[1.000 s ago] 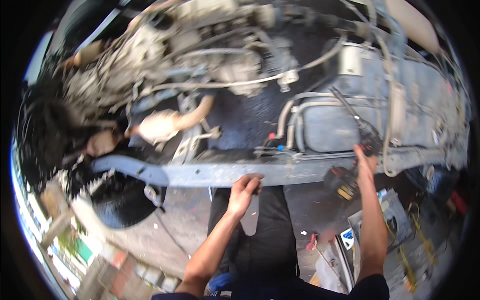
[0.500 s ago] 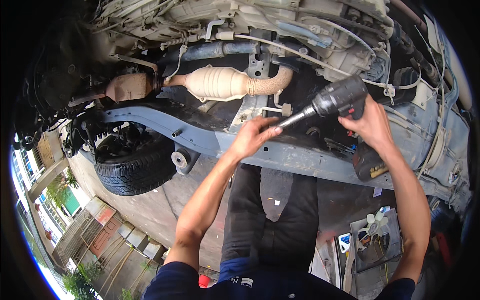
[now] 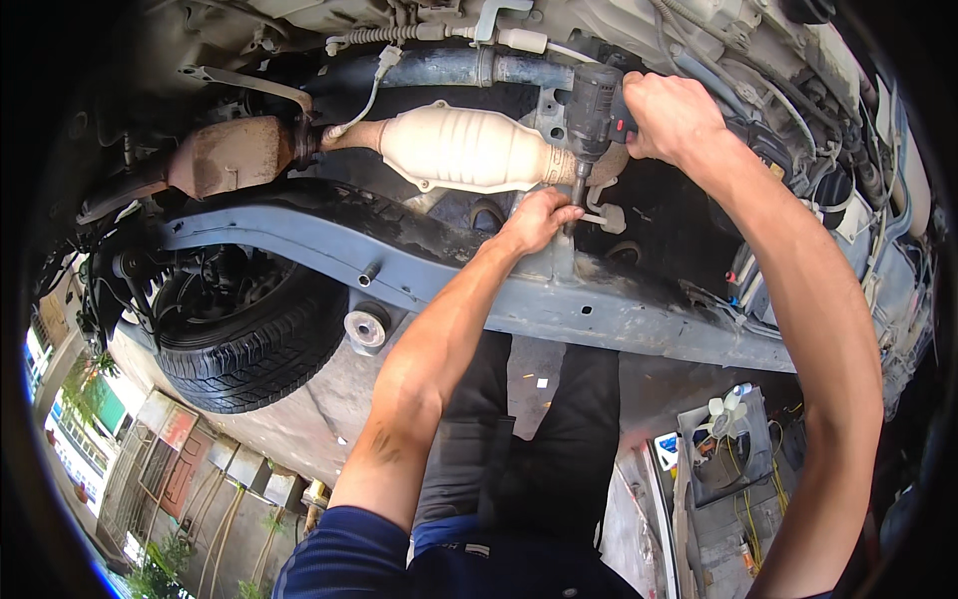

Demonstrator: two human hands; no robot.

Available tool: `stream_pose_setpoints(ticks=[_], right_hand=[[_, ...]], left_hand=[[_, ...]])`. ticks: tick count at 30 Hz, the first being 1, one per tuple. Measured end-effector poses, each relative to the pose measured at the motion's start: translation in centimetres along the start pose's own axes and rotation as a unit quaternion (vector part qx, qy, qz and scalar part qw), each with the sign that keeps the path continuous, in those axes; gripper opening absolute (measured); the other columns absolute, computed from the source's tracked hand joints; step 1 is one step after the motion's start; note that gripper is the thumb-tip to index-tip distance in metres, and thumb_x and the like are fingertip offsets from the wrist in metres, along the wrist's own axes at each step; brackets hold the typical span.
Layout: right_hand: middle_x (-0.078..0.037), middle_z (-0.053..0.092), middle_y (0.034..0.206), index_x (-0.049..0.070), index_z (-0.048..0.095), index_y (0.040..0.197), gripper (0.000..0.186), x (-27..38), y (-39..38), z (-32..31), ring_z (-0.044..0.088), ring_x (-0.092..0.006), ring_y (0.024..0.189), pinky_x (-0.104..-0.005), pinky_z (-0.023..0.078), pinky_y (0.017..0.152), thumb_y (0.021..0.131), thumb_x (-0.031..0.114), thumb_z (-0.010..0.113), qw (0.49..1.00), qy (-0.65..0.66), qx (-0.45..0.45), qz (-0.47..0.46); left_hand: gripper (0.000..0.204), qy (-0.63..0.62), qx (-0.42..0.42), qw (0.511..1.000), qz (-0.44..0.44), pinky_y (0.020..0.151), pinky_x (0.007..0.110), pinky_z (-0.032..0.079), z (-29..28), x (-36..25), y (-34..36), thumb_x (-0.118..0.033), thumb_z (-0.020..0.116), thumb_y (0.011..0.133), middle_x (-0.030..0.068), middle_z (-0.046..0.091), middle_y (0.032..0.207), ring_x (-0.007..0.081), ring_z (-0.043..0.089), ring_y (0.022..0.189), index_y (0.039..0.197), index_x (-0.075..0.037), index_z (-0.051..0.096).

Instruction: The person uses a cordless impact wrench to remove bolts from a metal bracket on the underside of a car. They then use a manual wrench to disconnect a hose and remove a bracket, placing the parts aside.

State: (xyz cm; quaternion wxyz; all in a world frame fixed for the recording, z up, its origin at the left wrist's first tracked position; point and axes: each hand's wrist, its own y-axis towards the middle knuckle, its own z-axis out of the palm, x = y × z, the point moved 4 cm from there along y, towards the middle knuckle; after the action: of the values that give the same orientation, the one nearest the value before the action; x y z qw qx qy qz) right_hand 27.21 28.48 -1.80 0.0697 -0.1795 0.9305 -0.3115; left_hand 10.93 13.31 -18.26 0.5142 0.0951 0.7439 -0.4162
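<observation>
A black cordless impact wrench (image 3: pixel 596 108) points nose-down over the grey crossmember (image 3: pixel 541 258) of the vehicle frame. My right hand (image 3: pixel 681 118) is closed round its grip, with the arm reaching up from the lower right. From the nose runs a metal socket extension (image 3: pixel 580 185). My left hand (image 3: pixel 539 222) closes its thumb and fingers on the lower end of this extension. Those fingers hide the tip, so I cannot tell whether it sits on a bolt. Just beyond my left hand lies the pale, ribbed catalytic converter (image 3: pixel 459 150).
A long blue-grey frame rail (image 3: pixel 639 314) crosses in front of me. A rusty exhaust section (image 3: pixel 235 158) continues left. Below the rail is a tyre (image 3: pixel 249 344) and a round bushing (image 3: pixel 367 325). A grey bin (image 3: pixel 720 449) with a small fan stands lower right. A sensor wire (image 3: pixel 374 97) rises from the exhaust.
The impact wrench has swung from slanting to near upright and moved left and farther away. Both hands moved farther away with it, and my view has shifted.
</observation>
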Motion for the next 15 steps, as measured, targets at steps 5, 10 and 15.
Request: stream_pose_setpoints(ticks=[5, 10, 15], right_hand=[[-0.015, 0.075, 0.097, 0.000, 0.070, 0.100, 0.042, 0.2, 1.2, 1.0, 0.074, -0.0340, 0.092, -0.0412, 0.061, 0.080, 0.067, 0.021, 0.087, 0.999, 0.007, 0.033, 0.020], [-0.017, 0.075, 0.091, -0.003, 0.067, 0.104, 0.046, -0.7, 0.7, 1.2, 0.074, -0.0358, 0.089, -0.0427, 0.060, 0.078, 0.068, 0.020, 0.084, 1.000, 0.002, -0.009, -0.020], [-0.021, 0.073, 0.090, -0.005, 0.064, 0.106, 0.049, -1.5, 0.1, 2.0, 0.073, -0.0375, 0.090, -0.0439, 0.060, 0.079, 0.068, 0.019, 0.084, 0.999, 0.036, -0.005, -0.008]], left_hand=[[0.036, -0.013, -0.024, 1.000, -0.010, 0.080, 0.042, 0.048, -0.2, 0.9, -0.4, -0.032, 0.070, 0.097, 0.0174, 0.065, 0.091, 0.0299, 0.062, 0.087, 0.102, 0.004, 0.071], [0.038, -0.027, -0.011, 0.999, -0.033, 0.077, 0.042, 0.048, 0.0, 0.4, -0.4, -0.032, 0.074, 0.094, 0.0183, 0.064, 0.089, 0.0284, 0.061, 0.083, 0.101, 0.004, 0.070], [0.043, 0.011, -0.024, 0.998, -0.054, 0.070, 0.044, 0.046, 0.0, -0.1, -0.3, -0.032, 0.079, 0.089, 0.0187, 0.060, 0.079, 0.0310, 0.057, 0.073, 0.082, 0.007, 0.062]])
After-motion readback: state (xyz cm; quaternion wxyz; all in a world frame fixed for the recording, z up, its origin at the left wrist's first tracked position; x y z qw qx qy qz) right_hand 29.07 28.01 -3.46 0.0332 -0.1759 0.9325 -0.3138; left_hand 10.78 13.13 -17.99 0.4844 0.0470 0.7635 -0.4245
